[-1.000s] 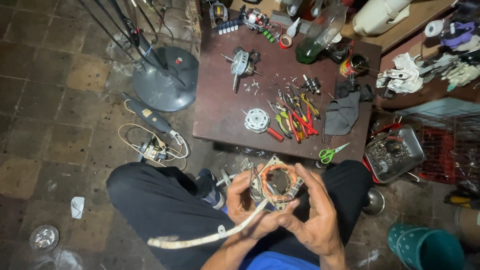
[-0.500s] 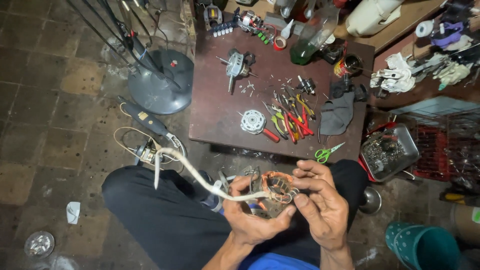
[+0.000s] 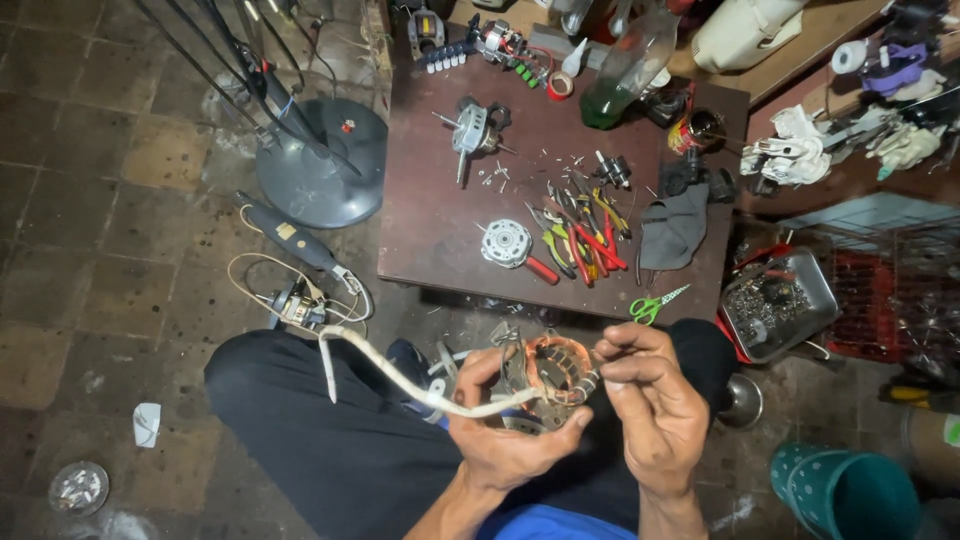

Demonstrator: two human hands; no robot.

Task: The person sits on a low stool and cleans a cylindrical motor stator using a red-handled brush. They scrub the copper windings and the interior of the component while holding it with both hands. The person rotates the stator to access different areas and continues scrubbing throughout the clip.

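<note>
My left hand [image 3: 505, 435] cradles a motor stator [image 3: 552, 372] with copper-coloured windings, held over my lap. A white sleeved cable [image 3: 390, 372] runs from the stator, curving up and to the left over my dark trousers. My right hand [image 3: 650, 395] is at the stator's right side, its fingertips pinching at the winding's edge. Whether it grips a wire there is too small to tell.
A low dark brown table [image 3: 430, 215] ahead carries pliers and screwdrivers with red handles [image 3: 580, 240], a white round motor part [image 3: 505, 243], a small motor [image 3: 470, 130], green scissors [image 3: 655, 303] and a grey cloth [image 3: 672, 225]. A fan base [image 3: 320, 165] stands left; a metal tray [image 3: 780, 305] and a teal bucket [image 3: 845, 490] stand right.
The white cable has swung from low across my lap to arching up and leftward. The stator has turned in my hands, and my right hand shifted to its right edge.
</note>
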